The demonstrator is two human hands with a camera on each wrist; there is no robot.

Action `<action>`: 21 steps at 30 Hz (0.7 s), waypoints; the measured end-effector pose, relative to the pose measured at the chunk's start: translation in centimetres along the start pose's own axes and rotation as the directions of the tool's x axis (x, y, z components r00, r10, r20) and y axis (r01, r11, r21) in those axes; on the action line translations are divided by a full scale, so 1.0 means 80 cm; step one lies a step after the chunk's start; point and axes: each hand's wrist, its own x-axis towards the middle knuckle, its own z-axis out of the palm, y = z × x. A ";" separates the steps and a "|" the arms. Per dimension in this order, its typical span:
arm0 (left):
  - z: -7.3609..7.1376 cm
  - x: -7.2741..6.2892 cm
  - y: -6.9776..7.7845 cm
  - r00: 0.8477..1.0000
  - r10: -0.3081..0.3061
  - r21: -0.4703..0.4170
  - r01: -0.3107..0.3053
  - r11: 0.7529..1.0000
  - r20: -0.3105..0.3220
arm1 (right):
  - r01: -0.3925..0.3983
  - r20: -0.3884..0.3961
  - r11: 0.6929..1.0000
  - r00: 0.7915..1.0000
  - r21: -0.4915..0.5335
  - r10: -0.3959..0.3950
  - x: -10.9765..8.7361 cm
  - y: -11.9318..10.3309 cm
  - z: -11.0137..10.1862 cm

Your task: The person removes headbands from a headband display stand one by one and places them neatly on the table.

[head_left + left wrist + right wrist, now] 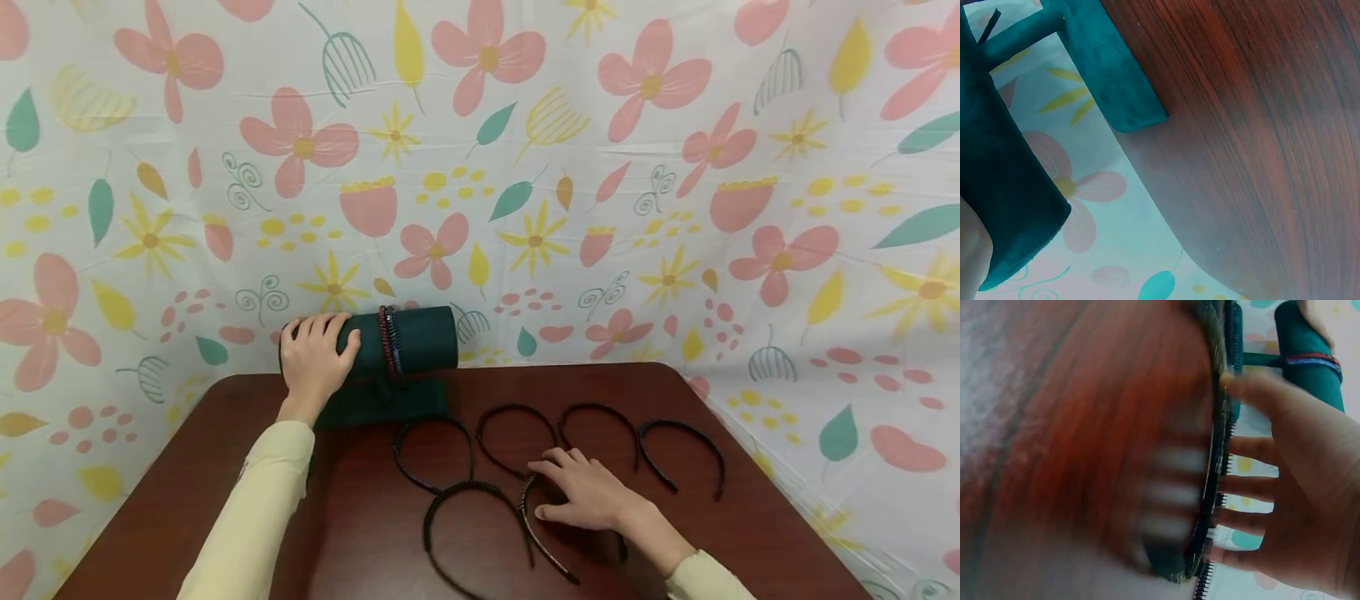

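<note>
A dark green velvet headband stand (420,337) is at the back left, its thick roll lying sideways above a flat base (412,398). Two headbands, one reddish and one bluish (396,343), circle the roll. My left hand (315,354) grips the roll's left end, fingers over the top and thumb on the front. At the front right, my right hand (588,492) holds a dark headband with a shiny trim (542,543). In the right wrist view, the thumb is on one side of this headband (1213,456) and the fingers pass behind it.
Several dark headbands lie on the brown table (360,517): one with a textured top (429,533) beside the held one, others (517,408) in a row behind, the farthest right (686,425) near the table's side. A flower-printed cloth (480,208) hangs behind the table.
</note>
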 end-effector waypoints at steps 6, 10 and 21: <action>-0.004 -0.003 -0.005 1.000 -0.004 0.002 0.004 1.000 -0.006 | 0.007 0.000 1.000 1.000 -0.021 -0.007 0.003 -0.005 0.004; -0.005 -0.003 -0.006 1.000 0.002 0.009 -0.002 1.000 -0.021 | -0.010 -0.037 0.999 0.999 -0.041 0.009 0.005 -0.009 0.000; 0.000 0.000 0.001 1.000 0.011 -0.007 -0.011 1.000 -0.009 | 0.008 -0.177 0.995 0.984 -0.095 -0.025 0.018 -0.028 -0.029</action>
